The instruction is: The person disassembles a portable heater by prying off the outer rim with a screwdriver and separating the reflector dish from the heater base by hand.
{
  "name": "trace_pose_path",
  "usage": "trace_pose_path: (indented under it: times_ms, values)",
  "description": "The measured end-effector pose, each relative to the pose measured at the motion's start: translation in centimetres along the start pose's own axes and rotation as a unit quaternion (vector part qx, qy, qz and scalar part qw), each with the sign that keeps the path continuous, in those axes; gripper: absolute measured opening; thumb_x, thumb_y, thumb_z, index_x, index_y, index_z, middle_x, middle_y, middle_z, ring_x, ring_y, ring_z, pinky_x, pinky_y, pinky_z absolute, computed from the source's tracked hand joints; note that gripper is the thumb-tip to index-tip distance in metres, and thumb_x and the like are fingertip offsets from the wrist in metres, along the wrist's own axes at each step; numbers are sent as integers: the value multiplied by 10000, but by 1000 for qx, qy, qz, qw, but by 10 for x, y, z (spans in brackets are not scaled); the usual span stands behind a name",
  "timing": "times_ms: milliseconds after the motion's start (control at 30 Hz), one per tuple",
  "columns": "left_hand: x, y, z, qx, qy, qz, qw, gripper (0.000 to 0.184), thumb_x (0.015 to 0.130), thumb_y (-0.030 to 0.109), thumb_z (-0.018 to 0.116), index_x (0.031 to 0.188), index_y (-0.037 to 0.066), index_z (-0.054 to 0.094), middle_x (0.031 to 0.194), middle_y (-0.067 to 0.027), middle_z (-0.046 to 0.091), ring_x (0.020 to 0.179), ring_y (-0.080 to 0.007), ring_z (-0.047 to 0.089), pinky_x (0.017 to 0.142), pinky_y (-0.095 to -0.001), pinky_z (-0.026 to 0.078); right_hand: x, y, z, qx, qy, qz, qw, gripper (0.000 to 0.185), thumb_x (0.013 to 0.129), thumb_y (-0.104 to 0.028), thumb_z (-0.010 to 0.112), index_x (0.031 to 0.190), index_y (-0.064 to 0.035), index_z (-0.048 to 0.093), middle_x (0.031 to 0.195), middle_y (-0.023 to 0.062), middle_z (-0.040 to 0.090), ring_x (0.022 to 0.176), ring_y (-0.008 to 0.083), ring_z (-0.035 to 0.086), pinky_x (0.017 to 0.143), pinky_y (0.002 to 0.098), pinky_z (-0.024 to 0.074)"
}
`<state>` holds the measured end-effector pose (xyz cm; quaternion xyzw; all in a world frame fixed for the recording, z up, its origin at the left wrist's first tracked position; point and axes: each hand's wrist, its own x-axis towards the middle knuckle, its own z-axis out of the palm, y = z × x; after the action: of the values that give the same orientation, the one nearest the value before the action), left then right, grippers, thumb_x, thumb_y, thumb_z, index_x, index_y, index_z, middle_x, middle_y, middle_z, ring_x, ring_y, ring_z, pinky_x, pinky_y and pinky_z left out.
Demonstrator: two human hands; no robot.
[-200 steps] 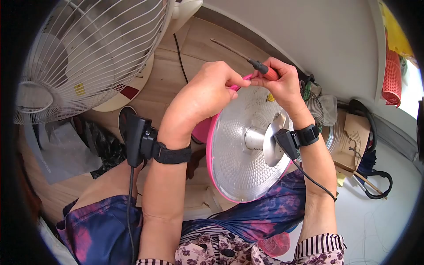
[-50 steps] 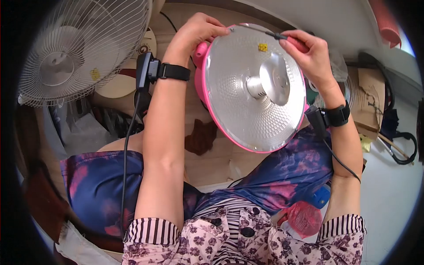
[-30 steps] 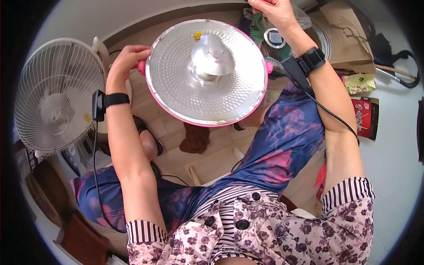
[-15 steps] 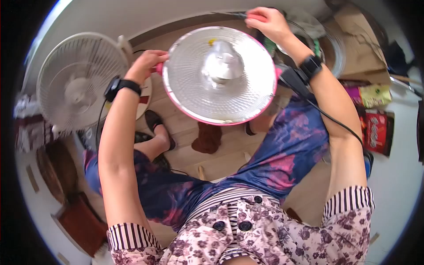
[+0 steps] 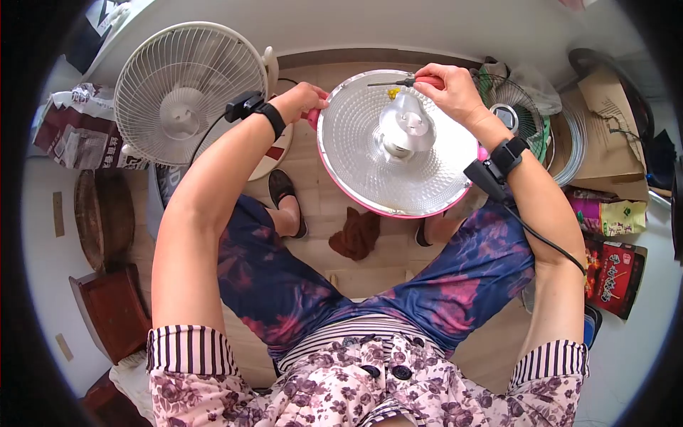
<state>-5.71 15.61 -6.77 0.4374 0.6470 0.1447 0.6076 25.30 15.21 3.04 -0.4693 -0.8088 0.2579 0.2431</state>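
Observation:
A round, silvery reflector dish of a heater with a pink rim is tilted up in front of me, its shiny bulb-shaped core at the centre. At its left edge my left hand is closed on a pink part of the rim. My right hand grips a screwdriver by its red handle. The thin dark shaft points left across the dish's top, near a small yellow piece. What supports the dish from below is hidden behind it.
A white fan stands at the left; a smaller green-edged fan and coiled clear tubing are at the right. A brown cloth lies between my feet. Red and purple-green packages sit right, a wooden stool left.
The screwdriver has come down from beyond the dish's rim to over its upper part. My view has shifted, so the dish appears farther right and lower. My left hand keeps its hold.

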Motion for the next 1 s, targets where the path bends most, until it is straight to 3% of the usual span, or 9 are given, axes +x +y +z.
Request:
trace_pose_path:
  times_ms: [200, 400, 600, 733, 1000]
  values:
    - [5, 13, -5, -13, -42, -4, 999, 439, 847, 77, 644, 1271, 39, 538, 1072, -111, 650, 914, -205, 643, 821, -388, 515, 9, -12, 16, 34, -26, 11, 999, 202, 808, -179, 666, 942, -29, 686, 860, 126, 705, 819, 197, 692, 775, 296, 535]
    - [22, 11, -6, -86, -30, 17, 996, 326, 897, 204, 627, 1191, 63, 620, 1052, -89, 658, 868, -201, 635, 749, -387, 509, 20, -11, 32, 68, -27, 52, 996, 207, 829, -138, 677, 984, 0, 667, 868, 91, 704, 806, 125, 673, 747, 265, 533]
    - [43, 15, 9, -108, 1, -35, 994, 134, 860, 122, 674, 952, 28, 700, 915, -74, 674, 804, -190, 636, 595, -360, 528, 26, -4, 42, 19, -57, 42, 997, 212, 781, -106, 693, 969, -13, 666, 890, 145, 704, 855, 201, 692, 774, 298, 543]
    - [42, 16, 6, -102, -8, -34, 994, 136, 850, 110, 683, 941, 10, 698, 896, -81, 675, 787, -198, 637, 601, -380, 537, 29, -6, 45, -23, -44, 15, 999, 210, 807, -81, 674, 995, 13, 660, 873, 130, 705, 809, 157, 684, 775, 263, 540]
    - [45, 14, 14, -138, 10, -32, 990, 143, 876, 94, 642, 951, -17, 694, 894, -106, 678, 752, -218, 644, 602, -382, 543, 30, -4, 39, 30, -41, 30, 998, 219, 825, -99, 673, 1010, 17, 659, 873, 121, 706, 810, 140, 676, 770, 264, 541]
